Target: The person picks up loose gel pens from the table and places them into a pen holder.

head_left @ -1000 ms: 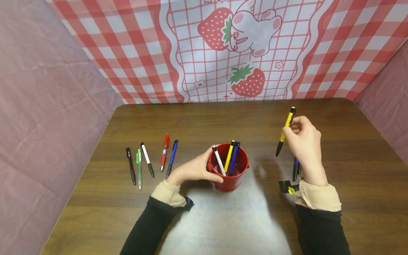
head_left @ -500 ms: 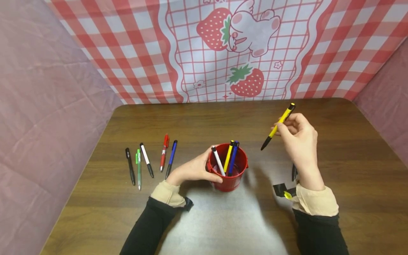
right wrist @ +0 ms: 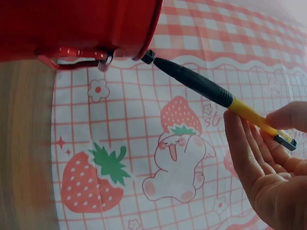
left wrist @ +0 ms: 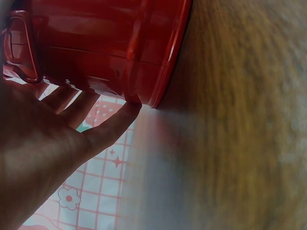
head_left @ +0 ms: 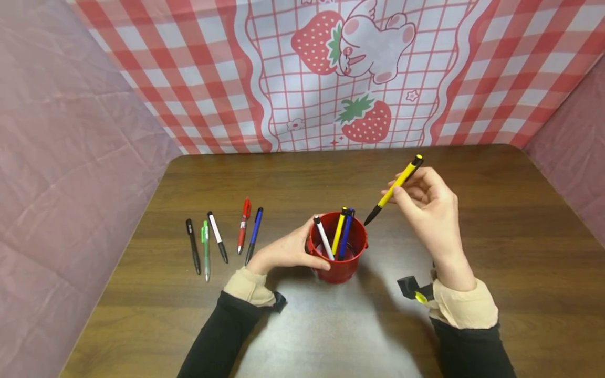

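A small red bucket (head_left: 338, 269) stands on the table with a white pen (head_left: 324, 237), another yellow pen (head_left: 338, 231) and a blue pen (head_left: 346, 234) leaning inside it. My left hand (head_left: 289, 249) grips the bucket's left side, thumb along the front and fingers round the back. In the left wrist view, fingers (left wrist: 112, 125) lie along the red wall. Up and to the right of the bucket, my right hand (head_left: 431, 215) pinches a yellow pen (head_left: 396, 185) between thumb and fingers. That pen is tilted, its black tip (right wrist: 189, 79) pointing down-left close to the bucket's rim.
Left of the bucket lie a black pen (head_left: 193, 247), a green pen (head_left: 206, 251), a white pen with a black grip (head_left: 218, 237), a red pen (head_left: 243, 227) and a blue pen (head_left: 254, 234). A checked strawberry cloth (head_left: 302, 94) hangs behind the wooden table (head_left: 142, 315).
My right hand has moved left with the yellow pen, bringing its tip near the bucket's rim and tilting it further. My left hand and the bucket have stayed in place.
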Motion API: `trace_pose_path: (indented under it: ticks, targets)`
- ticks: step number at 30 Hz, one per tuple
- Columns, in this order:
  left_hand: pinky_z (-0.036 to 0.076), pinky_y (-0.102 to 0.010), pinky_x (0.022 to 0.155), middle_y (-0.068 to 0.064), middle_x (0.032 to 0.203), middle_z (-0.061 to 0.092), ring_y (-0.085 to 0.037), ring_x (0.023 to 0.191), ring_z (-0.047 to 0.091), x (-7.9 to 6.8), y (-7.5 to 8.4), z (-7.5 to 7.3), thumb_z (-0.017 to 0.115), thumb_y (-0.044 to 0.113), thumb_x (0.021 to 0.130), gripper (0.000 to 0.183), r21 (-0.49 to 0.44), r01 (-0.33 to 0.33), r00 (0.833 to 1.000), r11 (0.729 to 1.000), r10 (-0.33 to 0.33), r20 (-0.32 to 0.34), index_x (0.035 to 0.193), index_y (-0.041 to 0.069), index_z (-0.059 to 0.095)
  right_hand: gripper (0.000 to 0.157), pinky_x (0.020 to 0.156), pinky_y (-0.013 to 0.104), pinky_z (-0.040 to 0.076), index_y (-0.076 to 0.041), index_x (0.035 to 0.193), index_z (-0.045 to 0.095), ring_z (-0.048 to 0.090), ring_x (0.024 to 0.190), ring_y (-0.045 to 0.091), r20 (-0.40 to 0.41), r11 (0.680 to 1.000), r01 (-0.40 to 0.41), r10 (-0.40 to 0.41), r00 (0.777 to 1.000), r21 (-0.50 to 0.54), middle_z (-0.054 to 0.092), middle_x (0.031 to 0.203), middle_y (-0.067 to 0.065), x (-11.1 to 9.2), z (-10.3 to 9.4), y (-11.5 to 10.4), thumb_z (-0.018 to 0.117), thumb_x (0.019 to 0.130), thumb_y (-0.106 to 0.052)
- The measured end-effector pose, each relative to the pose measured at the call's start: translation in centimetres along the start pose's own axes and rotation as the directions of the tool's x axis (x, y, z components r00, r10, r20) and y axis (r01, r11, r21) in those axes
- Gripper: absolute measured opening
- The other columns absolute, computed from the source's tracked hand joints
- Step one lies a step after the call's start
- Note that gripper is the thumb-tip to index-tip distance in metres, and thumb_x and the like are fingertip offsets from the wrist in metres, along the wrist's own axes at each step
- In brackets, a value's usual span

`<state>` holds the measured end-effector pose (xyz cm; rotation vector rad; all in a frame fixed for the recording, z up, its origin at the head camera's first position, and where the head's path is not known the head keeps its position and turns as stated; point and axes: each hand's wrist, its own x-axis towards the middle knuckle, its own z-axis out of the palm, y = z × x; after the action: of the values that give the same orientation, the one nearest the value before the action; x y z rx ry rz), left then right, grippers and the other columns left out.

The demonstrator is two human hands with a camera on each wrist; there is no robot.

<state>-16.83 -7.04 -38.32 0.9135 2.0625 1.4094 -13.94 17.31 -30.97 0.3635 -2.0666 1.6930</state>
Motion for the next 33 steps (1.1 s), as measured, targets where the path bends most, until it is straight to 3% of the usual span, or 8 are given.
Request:
trace_pose_path:
  ticks: [12, 16, 20, 27, 33]
  targets:
    - [0.042, -0.024, 0.094, -0.007, 0.133, 0.042, -0.014, 0.116, 0.045, 0.0, 0.1, -0.1, 0.076, 0.010, 0.071, 0.083, 0.007, 0.003, 1.000, 1.000, -0.003, 0.000, 0.137, 0.010, 0.024, 0.025, 0.066, 0.024, 0.054, 0.007, 0.103, 0.048, 0.066, 0.077, 0.010, 0.146, 0.996, 0.067, -0.057, 0.988, -0.062, 0.061, 0.087, 0.001, -0.3, 1.0, 0.5, 0.061, 0.081, 0.004]
    - [0.042, -0.023, 0.094, -0.006, 0.133, 0.043, -0.014, 0.116, 0.045, 0.0, 0.1, -0.1, 0.076, 0.011, 0.071, 0.084, 0.022, 0.017, 1.000, 1.000, -0.017, -0.003, 0.137, 0.010, 0.024, 0.023, 0.067, 0.020, 0.053, 0.006, 0.099, 0.048, 0.065, 0.076, 0.006, 0.174, 0.991, 0.077, -0.057, 0.983, -0.112, 0.063, 0.085, 0.008, -0.4, 1.1, 0.6, 0.062, 0.081, 0.005]
    - [0.042, -0.023, 0.093, -0.007, 0.133, 0.043, -0.014, 0.116, 0.045, 0.0, 0.1, 0.0, 0.076, 0.011, 0.072, 0.083, 0.023, 0.026, 1.000, 0.999, -0.026, -0.001, 0.137, 0.010, 0.024, 0.019, 0.067, 0.016, 0.051, 0.004, 0.094, 0.048, 0.064, 0.074, 0.003, 0.186, 0.981, 0.071, -0.038, 0.982, -0.178, 0.064, 0.082, 0.016, -0.4, 1.1, 0.7, 0.062, 0.081, 0.003]
    - [0.043, -0.025, 0.093, 0.000, 0.134, 0.041, -0.012, 0.117, 0.044, 0.9, -3.0, 0.1, 0.078, 0.015, 0.070, 0.087, 0.019, 0.008, 1.000, 1.000, -0.007, -0.010, 0.138, 0.018, 0.023, 0.011, 0.067, 0.014, 0.051, -0.001, 0.090, 0.054, 0.065, 0.073, 0.004, 0.226, 0.961, 0.035, 0.029, 0.974, -0.274, 0.066, 0.082, 0.010, -0.2, 1.2, 1.1, 0.060, 0.086, -0.008]
    - [0.043, -0.026, 0.093, 0.002, 0.131, 0.043, -0.011, 0.116, 0.045, 0.9, -3.2, 0.2, 0.079, 0.021, 0.070, 0.085, 0.023, -0.020, 1.000, 1.000, 0.020, -0.013, 0.136, 0.021, 0.025, 0.012, 0.063, 0.015, 0.049, -0.004, 0.088, 0.056, 0.066, 0.071, 0.014, 0.249, 0.930, -0.009, 0.108, 0.962, -0.368, 0.068, 0.081, 0.008, -0.2, 1.3, 1.4, 0.056, 0.090, -0.016]
